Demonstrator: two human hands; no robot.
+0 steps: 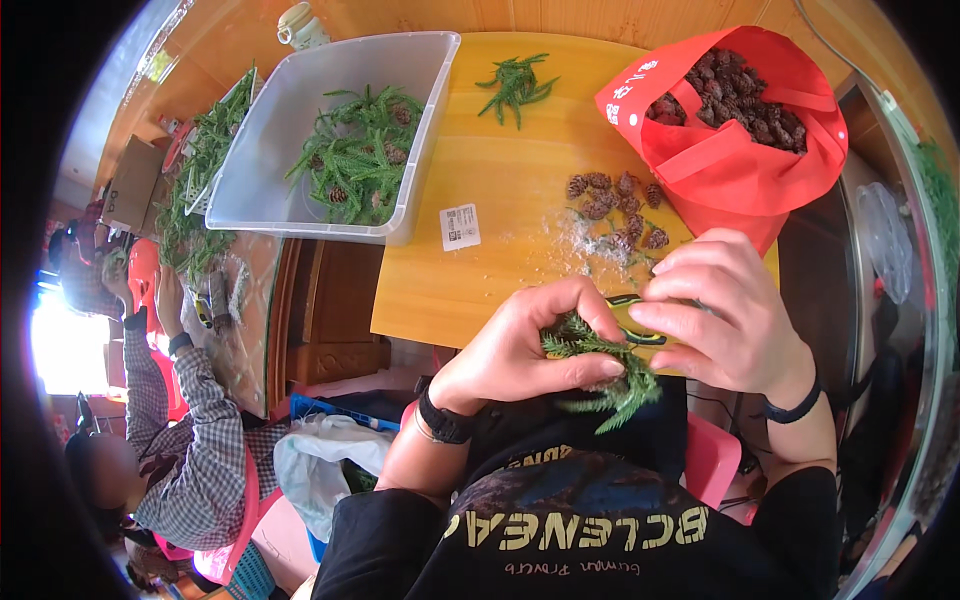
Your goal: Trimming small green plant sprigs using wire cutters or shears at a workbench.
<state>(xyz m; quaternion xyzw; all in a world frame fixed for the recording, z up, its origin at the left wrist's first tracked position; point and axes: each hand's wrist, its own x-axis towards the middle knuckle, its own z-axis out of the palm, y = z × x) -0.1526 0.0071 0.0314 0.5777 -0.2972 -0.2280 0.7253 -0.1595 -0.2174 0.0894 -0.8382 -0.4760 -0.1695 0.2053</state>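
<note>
My left hand is closed around an artificial pine sprig, whose green needles fan out below the fingers. Close beside it, my right hand curls its fingers about a small hand tool with yellow-and-black handles, which looks like pliers. The tool's jaws are hidden by the hands and greenery. Just beyond my hands, several brown pine cones lie on the yellow table amid white flakes. A loose pine sprig rests at the table's far side.
A clear plastic bin at the left holds sprigs with cones. On the right, a red bag is full of pine cones. A white label lies on the table. A co-worker in a checked shirt works at another table on the left.
</note>
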